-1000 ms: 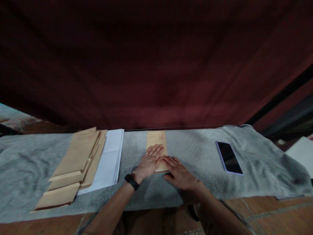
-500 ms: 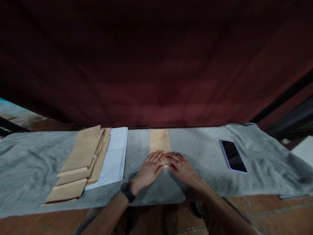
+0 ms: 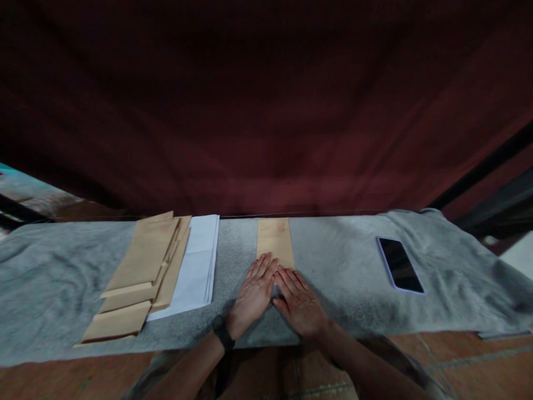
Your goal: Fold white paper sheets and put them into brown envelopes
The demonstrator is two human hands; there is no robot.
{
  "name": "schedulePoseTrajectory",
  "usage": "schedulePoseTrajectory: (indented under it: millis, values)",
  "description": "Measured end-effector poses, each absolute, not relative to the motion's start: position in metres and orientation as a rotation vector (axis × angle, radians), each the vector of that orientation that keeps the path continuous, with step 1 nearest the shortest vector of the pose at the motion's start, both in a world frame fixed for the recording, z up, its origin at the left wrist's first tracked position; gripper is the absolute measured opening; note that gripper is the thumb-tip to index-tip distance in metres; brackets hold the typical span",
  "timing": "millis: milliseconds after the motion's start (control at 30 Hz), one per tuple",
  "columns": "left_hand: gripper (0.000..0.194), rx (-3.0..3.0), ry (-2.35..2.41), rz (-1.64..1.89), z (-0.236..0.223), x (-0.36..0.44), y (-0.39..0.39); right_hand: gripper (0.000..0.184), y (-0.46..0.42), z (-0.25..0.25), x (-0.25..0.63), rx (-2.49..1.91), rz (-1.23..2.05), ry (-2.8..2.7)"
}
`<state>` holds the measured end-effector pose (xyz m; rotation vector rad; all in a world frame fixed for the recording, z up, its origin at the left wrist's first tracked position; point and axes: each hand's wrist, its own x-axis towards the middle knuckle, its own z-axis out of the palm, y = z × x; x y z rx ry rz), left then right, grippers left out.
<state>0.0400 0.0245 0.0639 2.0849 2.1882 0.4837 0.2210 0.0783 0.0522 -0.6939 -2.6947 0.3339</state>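
A tan paper envelope lies flat on the grey cloth, a small reddish mark near its far right corner. My left hand rests flat with fingers stretched out over the envelope's near left part; a dark watch is on that wrist. Beside it, my right hand lies flat too, its fingertips on the near edge of the envelope. The fingertips of both hands almost meet. Under them, the near end of the envelope is hidden.
On the left lies a pile of brown envelopes, overlapping white paper sheets. A phone in a lilac case lies to the right. The grey cloth covers the long surface; a dark red curtain hangs behind it.
My right hand has slid back toward me, uncovering more of the envelope's right side. My left hand has shifted slightly left. The view has moved a little.
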Motion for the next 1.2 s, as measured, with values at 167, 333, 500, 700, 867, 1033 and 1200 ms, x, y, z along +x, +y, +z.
schedulePoseTrajectory:
  millis: [167, 333, 500, 700, 867, 1033, 1200]
  values:
    - [0.054, 1.932, 2.437, 0.469, 0.058, 0.042, 0.019, 0.061, 0.089, 0.053, 0.229, -0.767, 0.279, -2.669]
    - [0.055, 1.888, 2.533, 0.456, 0.054, 0.046, 0.016, 0.063, 0.094, 0.053, 0.232, -0.817, 0.271, -2.688]
    - [0.054, 1.905, 2.578, 0.402, 0.055, 0.049, 0.017, 0.062, 0.096, 0.051, 0.233, -0.815, 0.241, -2.664]
    - [0.054, 1.99, 2.618, 0.27, 0.056, 0.049, 0.018, 0.058, 0.094, 0.057, 0.22, -0.712, 0.237, -2.692]
    - [0.053, 2.022, 2.624, 0.247, 0.058, 0.049, 0.017, 0.055, 0.096, 0.054, 0.205, -0.671, 0.237, -2.721]
    - [0.053, 2.026, 2.634, 0.258, 0.06, 0.051, 0.018, 0.054, 0.117, 0.051, 0.191, -0.773, 0.226, -2.716]
    - [0.053, 2.024, 2.634, 0.29, 0.057, 0.051, 0.018, 0.054, 0.139, 0.05, 0.175, -0.879, 0.226, -2.706]
